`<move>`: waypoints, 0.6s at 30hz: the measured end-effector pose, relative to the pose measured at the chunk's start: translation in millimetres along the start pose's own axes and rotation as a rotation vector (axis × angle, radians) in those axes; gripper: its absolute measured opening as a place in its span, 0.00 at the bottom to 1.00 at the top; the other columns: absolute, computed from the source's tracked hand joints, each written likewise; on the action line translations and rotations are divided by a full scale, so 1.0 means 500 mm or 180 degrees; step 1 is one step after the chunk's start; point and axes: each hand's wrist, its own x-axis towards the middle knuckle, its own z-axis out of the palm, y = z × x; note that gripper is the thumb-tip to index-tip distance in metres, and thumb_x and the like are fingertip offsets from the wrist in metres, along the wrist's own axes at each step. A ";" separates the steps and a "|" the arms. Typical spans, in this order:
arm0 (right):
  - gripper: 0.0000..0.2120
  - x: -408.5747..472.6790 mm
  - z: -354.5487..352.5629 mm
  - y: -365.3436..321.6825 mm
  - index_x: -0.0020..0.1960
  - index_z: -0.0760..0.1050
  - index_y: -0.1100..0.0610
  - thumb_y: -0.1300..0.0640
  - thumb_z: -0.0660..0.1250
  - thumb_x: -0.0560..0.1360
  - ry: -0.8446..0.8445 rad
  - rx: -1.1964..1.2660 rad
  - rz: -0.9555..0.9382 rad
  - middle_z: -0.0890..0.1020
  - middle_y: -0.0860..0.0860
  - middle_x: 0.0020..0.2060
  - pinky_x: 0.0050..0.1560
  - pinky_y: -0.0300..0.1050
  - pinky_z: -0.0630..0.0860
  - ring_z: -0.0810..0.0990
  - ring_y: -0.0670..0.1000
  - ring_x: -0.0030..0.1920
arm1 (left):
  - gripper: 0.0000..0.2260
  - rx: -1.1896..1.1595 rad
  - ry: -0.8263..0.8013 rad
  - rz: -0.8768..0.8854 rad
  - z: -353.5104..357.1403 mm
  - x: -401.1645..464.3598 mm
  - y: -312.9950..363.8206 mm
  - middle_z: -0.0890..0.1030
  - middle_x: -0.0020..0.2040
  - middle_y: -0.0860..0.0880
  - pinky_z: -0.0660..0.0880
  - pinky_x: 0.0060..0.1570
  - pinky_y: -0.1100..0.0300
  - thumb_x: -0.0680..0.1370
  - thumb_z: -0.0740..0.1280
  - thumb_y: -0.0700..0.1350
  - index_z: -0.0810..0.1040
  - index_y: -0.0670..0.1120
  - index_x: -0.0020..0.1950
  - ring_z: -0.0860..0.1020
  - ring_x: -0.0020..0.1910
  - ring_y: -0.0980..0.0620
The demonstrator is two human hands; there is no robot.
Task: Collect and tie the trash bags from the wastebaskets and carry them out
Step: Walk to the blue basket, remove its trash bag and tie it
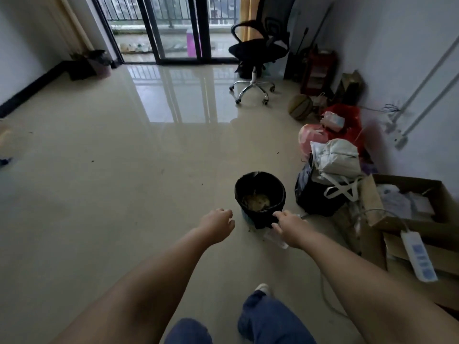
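Observation:
A small round wastebasket (260, 193) lined with a black trash bag stands on the tiled floor, with yellowish rubbish in its bottom. My right hand (289, 225) reaches to its near right side, and its fingertips touch the black bag's hanging edge there; whether they pinch it I cannot tell. My left hand (218, 223) hovers just left of the basket, fingers loosely curled, holding nothing. Both arms stretch forward from the bottom of the view.
Piled bags (332, 167) and a cardboard box (407, 202) crowd the right wall, with a white power strip (419, 256) on a box. An office chair (258, 58) stands before the glass balcony doors. A dark bin (99, 63) sits in the far left corner. Open floor lies left.

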 end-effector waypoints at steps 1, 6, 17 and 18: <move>0.21 0.036 -0.013 0.014 0.71 0.60 0.54 0.48 0.51 0.80 -0.0046 0.0026 0.0035 0.67 0.57 0.68 0.64 0.56 0.68 0.68 0.61 0.67 | 0.16 -0.0039 -0.0030 -0.0015 -0.005 0.041 0.000 0.74 0.62 0.42 0.73 0.59 0.51 0.81 0.55 0.50 0.71 0.44 0.64 0.74 0.60 0.42; 0.20 0.225 -0.014 0.074 0.70 0.61 0.54 0.48 0.51 0.81 -0.0186 0.0211 0.0250 0.67 0.58 0.67 0.61 0.54 0.69 0.68 0.61 0.66 | 0.17 -0.0136 -0.0192 -0.0064 0.021 0.249 -0.036 0.75 0.62 0.43 0.73 0.58 0.52 0.81 0.55 0.50 0.71 0.45 0.65 0.74 0.61 0.43; 0.24 0.711 0.359 0.250 0.72 0.57 0.58 0.47 0.52 0.80 0.0496 0.0895 0.1258 0.66 0.58 0.69 0.61 0.56 0.71 0.68 0.61 0.66 | 0.18 -0.0833 -0.0208 -0.0221 0.402 0.764 -0.198 0.78 0.59 0.43 0.75 0.53 0.53 0.80 0.56 0.51 0.71 0.44 0.66 0.77 0.57 0.44; 0.26 0.749 0.391 0.268 0.73 0.55 0.60 0.48 0.54 0.79 0.0724 0.1059 0.1471 0.64 0.60 0.70 0.61 0.56 0.70 0.66 0.61 0.67 | 0.20 -0.1005 -0.0103 -0.0282 0.437 0.806 -0.210 0.77 0.61 0.42 0.74 0.56 0.52 0.80 0.56 0.51 0.68 0.43 0.68 0.76 0.59 0.43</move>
